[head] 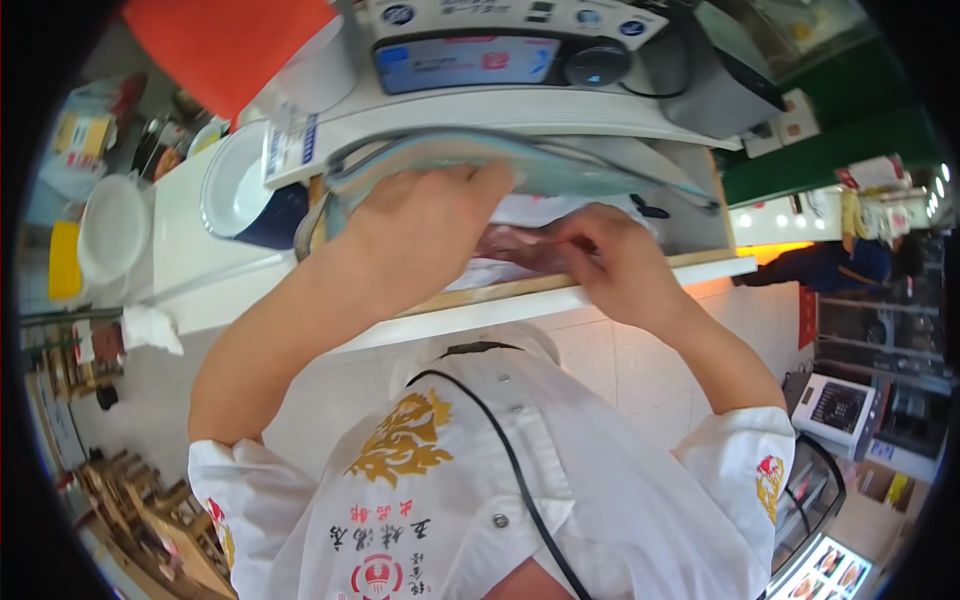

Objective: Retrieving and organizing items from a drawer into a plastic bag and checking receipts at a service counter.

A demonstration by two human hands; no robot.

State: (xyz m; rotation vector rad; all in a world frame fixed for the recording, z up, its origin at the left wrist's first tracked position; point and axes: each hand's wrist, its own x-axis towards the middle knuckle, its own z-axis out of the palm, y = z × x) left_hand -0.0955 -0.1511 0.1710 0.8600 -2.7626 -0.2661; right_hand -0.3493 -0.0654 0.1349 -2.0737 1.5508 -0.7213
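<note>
An open drawer point(718, 195) lies before me under the counter, with a translucent, dark-edged zip pouch point(570, 176) raised in it. My left hand point(439, 206) is at the pouch's near side, fingers curled on its edge. In my right hand point(611, 251), thumb and fingers pinch a dark reddish-purple plastic bag or wrap point(525, 247); its exact kind is unclear. White crumpled material point(487, 277) lies beneath it, partly hidden by my left hand. A small black object point(649, 208) lies beyond my right hand.
On the counter stand a payment device with a lit screen point(480, 64), a grey machine point(705, 82) and a white container point(319, 71) by a red sheet point(232, 45). A white bowl point(240, 184) is at left. A person point(847, 266) is far right.
</note>
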